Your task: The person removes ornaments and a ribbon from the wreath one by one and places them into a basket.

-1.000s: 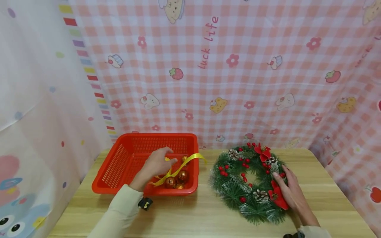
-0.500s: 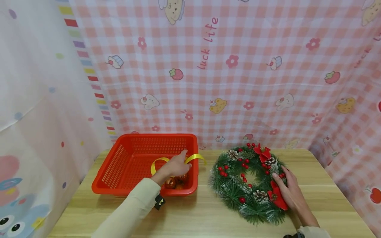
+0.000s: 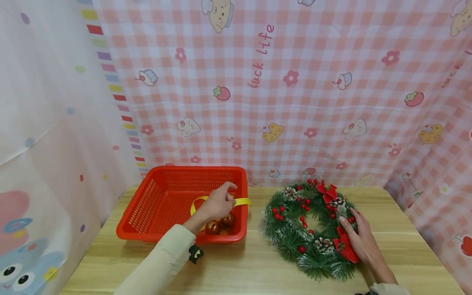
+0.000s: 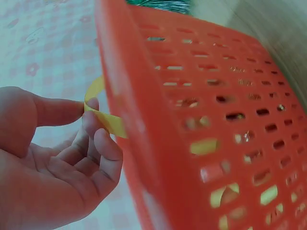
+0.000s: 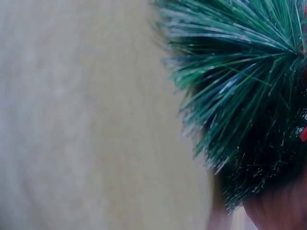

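Note:
My left hand [image 3: 216,205] reaches over the right side of the red plastic basket [image 3: 162,236]. In the left wrist view, its thumb and forefinger pinch a yellow ribbon [image 4: 112,125] beside the basket's rim; the other fingers are loosely curled. Shiny copper-coloured ball ornaments [image 3: 212,227] lie in the basket under the hand, partly hidden. My right hand [image 3: 363,239] holds the outer right edge of a green Christmas wreath [image 3: 285,235], thumb on top. The wreath carries red berries, pinecones and red flowers. In the right wrist view, its needles [image 5: 240,86] hide most of the hand.
Basket and wreath lie apart on a light wooden table [image 3: 254,266]. A pink checked cloth [image 3: 291,106] hangs right behind them, and a pale printed curtain [image 3: 73,164] hangs at the left.
My left hand moved right within the basket to the ribbon near the right rim, then slightly back, and the ribbon's end shifted. The right hand and the wreath have stayed in place.

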Tool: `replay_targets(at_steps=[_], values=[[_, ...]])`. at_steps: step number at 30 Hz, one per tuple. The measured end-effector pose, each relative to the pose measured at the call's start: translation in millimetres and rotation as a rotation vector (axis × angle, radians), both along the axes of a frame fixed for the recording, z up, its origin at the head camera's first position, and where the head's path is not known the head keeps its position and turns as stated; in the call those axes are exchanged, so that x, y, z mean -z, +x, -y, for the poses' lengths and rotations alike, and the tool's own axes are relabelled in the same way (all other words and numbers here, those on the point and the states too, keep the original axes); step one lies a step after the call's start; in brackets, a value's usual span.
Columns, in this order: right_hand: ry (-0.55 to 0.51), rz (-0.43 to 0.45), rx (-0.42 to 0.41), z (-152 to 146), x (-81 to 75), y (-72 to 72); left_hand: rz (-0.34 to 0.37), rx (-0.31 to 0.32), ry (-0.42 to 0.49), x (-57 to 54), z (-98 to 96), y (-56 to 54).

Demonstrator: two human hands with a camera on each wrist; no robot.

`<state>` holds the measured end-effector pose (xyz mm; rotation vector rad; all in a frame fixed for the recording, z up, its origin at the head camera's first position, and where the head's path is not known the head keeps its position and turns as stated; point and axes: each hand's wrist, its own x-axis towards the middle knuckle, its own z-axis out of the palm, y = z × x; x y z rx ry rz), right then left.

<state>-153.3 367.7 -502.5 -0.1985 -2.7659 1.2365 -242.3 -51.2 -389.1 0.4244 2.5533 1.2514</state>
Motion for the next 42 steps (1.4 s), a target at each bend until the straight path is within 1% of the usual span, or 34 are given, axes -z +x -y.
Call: replay_targets(at_steps=[2, 6, 9, 10, 14, 18, 24, 29, 34, 36, 39, 42], values=[[0.0, 0.0, -0.001, 0.0, 0.2, -1.1, -0.009, -0.02, -0.002, -2.6, 7.6, 0.8], [-0.004, 0.006, 0.0, -0.4, 0.6, -2.5, -0.017, -0.084, 0.005, -5.6, 26.3, 3.2], [-0.004, 0.02, 0.002, -1.2, 0.7, -3.1, -0.009, -0.118, 0.042, -5.6, 42.4, 6.5], [-0.003, 0.023, 0.002, -1.4, 0.6, -3.3, -0.005, -0.129, 0.056, -5.3, 47.8, 7.8], [0.001, 0.03, 0.0, -2.3, -0.1, -4.0, -0.024, -0.158, 0.084, -3.2, 67.4, 12.2], [0.004, 0.041, 0.0, -2.0, -1.2, -3.6, -0.064, -0.179, 0.058, 1.1, 81.1, 15.8], [-0.004, 0.074, -0.01, -1.2, -3.5, -3.1, -0.114, -0.206, -0.005, 6.8, 94.5, 19.3], [-0.002, 0.072, -0.003, -0.9, -5.7, -2.0, -0.115, -0.202, -0.02, 11.4, 101.8, 19.0], [-0.005, 0.064, -0.001, -0.4, -6.9, -1.8, -0.149, -0.198, -0.054, 17.8, 109.8, 18.6], [-0.006, 0.063, 0.001, 0.0, -7.1, -1.2, -0.151, -0.198, -0.065, 19.8, 112.7, 18.7], [-0.007, 0.064, 0.003, 0.1, -6.8, -0.7, -0.144, -0.202, -0.073, 20.9, 115.8, 19.1], [-0.004, 0.061, 0.007, 0.2, -6.7, -0.2, -0.15, -0.21, -0.09, 19.1, 118.4, 20.5]])
